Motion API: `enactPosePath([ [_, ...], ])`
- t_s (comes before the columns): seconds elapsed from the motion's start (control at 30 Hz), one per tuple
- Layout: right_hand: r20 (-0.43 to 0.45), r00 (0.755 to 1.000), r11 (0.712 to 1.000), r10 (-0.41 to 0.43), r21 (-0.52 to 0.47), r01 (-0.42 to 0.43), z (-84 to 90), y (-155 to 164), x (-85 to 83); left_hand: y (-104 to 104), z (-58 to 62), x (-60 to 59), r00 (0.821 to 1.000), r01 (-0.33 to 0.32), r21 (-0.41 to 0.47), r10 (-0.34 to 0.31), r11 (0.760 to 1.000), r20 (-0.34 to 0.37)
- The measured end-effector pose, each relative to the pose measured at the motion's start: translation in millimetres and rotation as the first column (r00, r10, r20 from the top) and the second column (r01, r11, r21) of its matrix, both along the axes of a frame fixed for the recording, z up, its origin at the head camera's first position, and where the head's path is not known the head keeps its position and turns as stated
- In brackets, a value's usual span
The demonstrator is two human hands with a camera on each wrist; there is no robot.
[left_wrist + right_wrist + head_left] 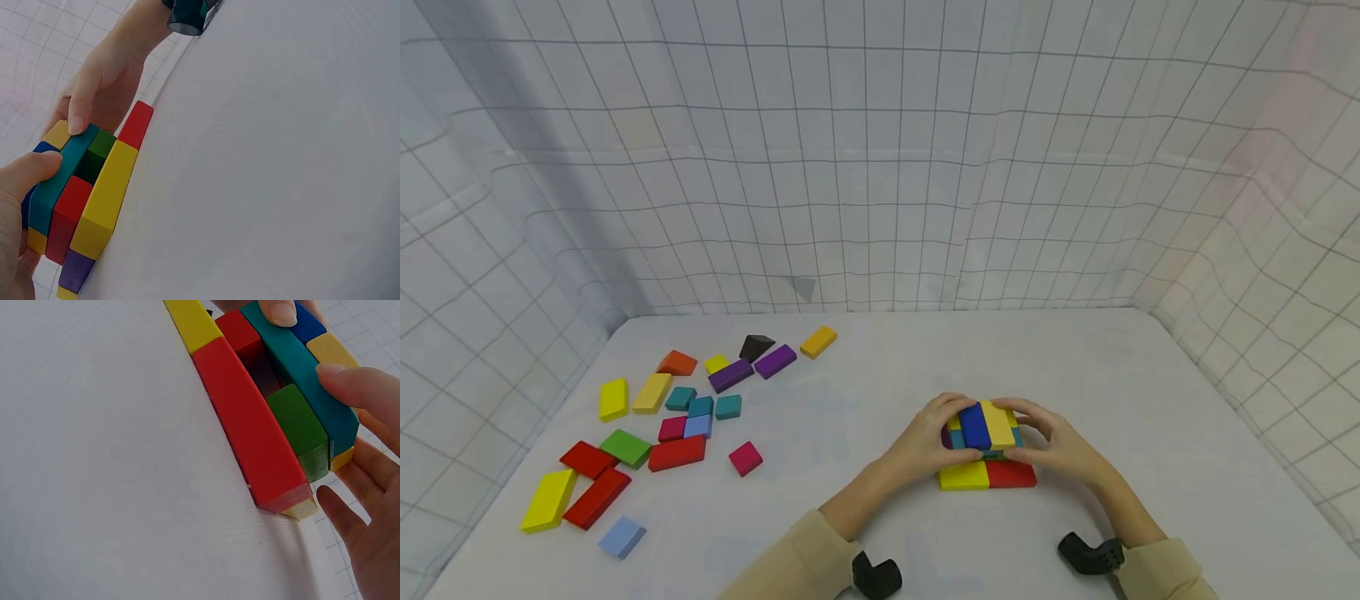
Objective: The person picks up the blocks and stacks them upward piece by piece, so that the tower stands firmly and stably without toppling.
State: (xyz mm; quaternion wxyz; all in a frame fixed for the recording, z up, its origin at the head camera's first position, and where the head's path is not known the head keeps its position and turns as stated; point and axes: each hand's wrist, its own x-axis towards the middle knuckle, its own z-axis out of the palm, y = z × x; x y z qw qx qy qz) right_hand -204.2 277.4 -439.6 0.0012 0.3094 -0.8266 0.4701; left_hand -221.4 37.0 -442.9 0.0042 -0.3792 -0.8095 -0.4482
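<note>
Both hands meet at a small stack of wooden blocks on the right half of the table. My left hand (925,433) pinches a blue block (974,427) on top, thumb in front and fingers behind. Beside it, my right hand (1052,437) pinches a pale yellow block (1000,425) the same way. Both thumbs also touch the long teal block (49,209) underneath. Lower down, a short red block (70,215) and a green block (297,419) stand apart with a gap between. A long yellow block (964,477) and a long red block (1011,475) form the front base.
Loose blocks lie scattered on the left of the white table (850,533), among them a green one (627,448), a purple one (775,362) and a dark triangular one (756,347). A crimson block (746,458) lies closest to the stack. Gridded white curtains (880,167) surround the table.
</note>
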Motion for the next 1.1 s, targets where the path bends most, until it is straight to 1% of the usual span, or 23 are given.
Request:
enactPosePath([
  [0.1, 0.003, 1.0, 1.0, 0.001, -0.003, -0.001, -1.8, 0, -0.9, -2, 1.6, 0.3, 1.0, 0.003, -0.018, -0.002, 1.0, 0.014],
  [0.2, 0.008, 1.0, 1.0, -0.009, 0.006, 0.009, -3.4, 1, -1.3, -9, 6.8, -2.2, 0.998, -0.003, -0.04, 0.005, 0.999, 0.059],
  [0.27, 0.019, 1.0, 1.0, -0.02, 0.015, 0.019, -3.8, 0, -1.4, -22, 9.0, -9.3, 0.996, -0.039, -0.037, 0.042, 0.999, 0.073],
  [0.33, 0.038, 0.999, 0.999, -0.032, 0.019, 0.031, -3.8, 0, -1.3, -41, 10.0, -21.1, 0.993, -0.107, -0.009, 0.107, 0.994, 0.047],
  [0.37, 0.046, 0.998, 0.999, -0.036, 0.018, 0.036, -3.9, 0, -1.2, -53, 9.7, -28.3, 0.988, -0.156, 0.009, 0.156, 0.988, 0.019],
  [0.4, 0.051, 0.998, 0.999, -0.039, 0.018, 0.038, -3.8, -1, -1.1, -67, 9.0, -36.1, 0.978, -0.206, 0.031, 0.206, 0.978, -0.016],
  [0.43, 0.053, 0.998, 0.999, -0.039, 0.017, 0.038, -3.7, -1, -1.1, -81, 8.8, -43.4, 0.964, -0.259, 0.053, 0.261, 0.964, -0.05],
  [0.47, 0.05, 0.998, 0.999, -0.04, 0.019, 0.039, -3.7, -1, -1.1, -96, 9.1, -50.2, 0.945, -0.313, 0.072, 0.318, 0.947, -0.074],
  [0.5, 0.047, 0.998, 0.999, -0.039, 0.02, 0.038, -3.6, -1, -1.1, -111, 9.3, -55.8, 0.922, -0.367, 0.077, 0.374, 0.927, -0.1],
  [0.53, 0.04, 0.999, 0.999, -0.036, 0.023, 0.035, -3.6, 0, -1.2, -126, 10.2, -60.0, 0.898, -0.422, 0.073, 0.427, 0.904, -0.107],
  [0.57, 0.033, 0.999, 0.999, -0.035, 0.026, 0.034, -3.7, 0, -1.3, -140, 10.4, -63.4, 0.873, -0.473, 0.057, 0.476, 0.879, -0.105],
  [0.63, 0.026, 0.999, 0.999, -0.036, 0.029, 0.035, -4.1, 0, -1.3, -165, 10.5, -67.1, 0.831, -0.55, 0.005, 0.548, 0.835, -0.098],
  [0.67, 0.022, 0.999, 0.999, -0.034, 0.031, 0.034, -4.3, 1, -1.2, -176, 9.9, -68.0, 0.811, -0.582, -0.029, 0.578, 0.812, -0.09],
  [0.73, 0.031, 0.999, 0.999, -0.042, 0.03, 0.041, -4.6, 1, -0.9, -194, 7.9, -68.0, 0.777, -0.629, -0.105, 0.624, 0.77, -0.083],
  [0.8, 0.041, 0.998, 0.998, -0.049, 0.029, 0.048, -4.9, 1, -0.7, -207, 4.5, -67.6, 0.752, -0.658, -0.164, 0.653, 0.735, -0.092],
  [0.87, 0.048, 0.997, 0.998, -0.053, 0.028, 0.052, -4.8, 1, -0.6, -216, 0.7, -67.4, 0.731, -0.68, -0.209, 0.673, 0.703, -0.114],
  [0.93, 0.054, 0.997, 0.998, -0.057, 0.027, 0.056, -5.0, 1, -0.7, -222, -2.6, -67.6, 0.719, -0.692, -0.235, 0.679, 0.683, -0.145],
  [1.0, 0.053, 0.997, 0.998, -0.06, 0.028, 0.058, -5.5, 1, -1.0, -224, -4.5, -68.2, 0.711, -0.701, -0.252, 0.681, 0.668, -0.172],
  [1.1, 0.052, 0.997, 0.998, -0.063, 0.029, 0.062, -5.7, 1, -0.9, -224, -5.7, -69.0, 0.701, -0.711, -0.262, 0.688, 0.653, -0.188],
])
